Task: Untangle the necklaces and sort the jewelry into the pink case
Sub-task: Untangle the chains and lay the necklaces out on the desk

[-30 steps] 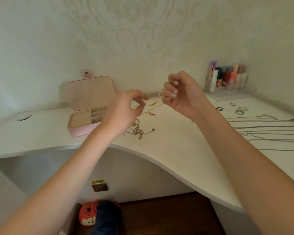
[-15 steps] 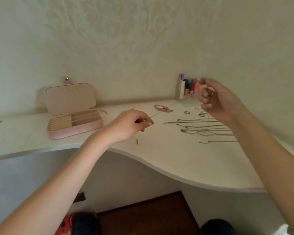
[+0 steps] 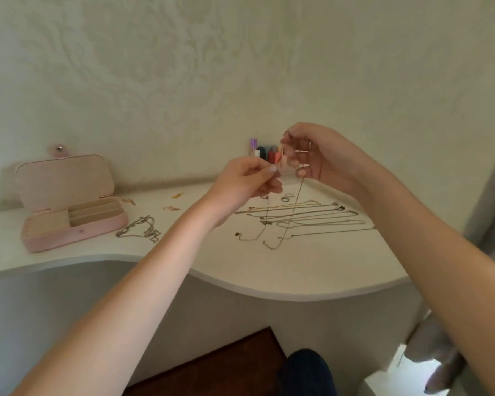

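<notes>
A white desk (image 3: 312,270) with a wavy front edge spans the view, set against a pale patterned wall (image 3: 240,67). The pink case (image 3: 69,218) is the landmark: it sits on the desk with its lid propped upright and its cream compartments showing.

Both forearms reach over the desk to the right of the case. The left hand (image 3: 246,184) is raised above the desk surface, its fingertips pinched together on a thin chain (image 3: 296,207). The right hand (image 3: 317,155) is just beside it, slightly higher and farther from the case, with fingers curled round the same chain; a ring shows on one finger. From the two hands the chain hangs down in fine strands to the desk, and its low end touches the surface among the other jewelry.

Below the hands, well right of the case, a row of straightened necklaces (image 3: 312,217) lies flat in near-parallel lines. Close to the case's front right corner lies a tangled clump of silver chains (image 3: 139,230). Behind the hands, against the wall, stands a holder of lipsticks (image 3: 265,152), partly hidden. A few small rings (image 3: 286,198) rest on the desk just beneath the left hand. Between them and the case, small gold pieces (image 3: 176,195) are scattered; their kind is too small to tell.
</notes>
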`<act>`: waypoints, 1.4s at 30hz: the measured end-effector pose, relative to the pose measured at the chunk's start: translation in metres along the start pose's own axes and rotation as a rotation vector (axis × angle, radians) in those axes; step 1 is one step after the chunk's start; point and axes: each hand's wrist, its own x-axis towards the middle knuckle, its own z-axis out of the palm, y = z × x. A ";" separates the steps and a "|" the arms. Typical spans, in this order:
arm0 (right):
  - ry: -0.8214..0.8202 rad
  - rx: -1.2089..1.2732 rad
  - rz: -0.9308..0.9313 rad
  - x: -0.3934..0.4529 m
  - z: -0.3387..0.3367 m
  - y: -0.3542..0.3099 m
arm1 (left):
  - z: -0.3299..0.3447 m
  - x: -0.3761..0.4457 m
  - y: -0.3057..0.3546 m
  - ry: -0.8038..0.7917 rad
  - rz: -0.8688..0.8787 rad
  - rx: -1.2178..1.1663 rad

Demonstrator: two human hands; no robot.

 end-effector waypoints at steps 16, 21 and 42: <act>-0.030 -0.425 -0.023 -0.016 0.003 0.007 | -0.003 -0.001 0.029 0.130 0.070 -0.019; 0.022 -0.597 -0.020 -0.018 0.004 -0.002 | -0.004 0.000 0.026 0.158 0.110 0.014; 0.342 -0.241 -0.019 -0.027 -0.032 -0.013 | 0.040 -0.012 0.004 -0.342 -0.231 -0.138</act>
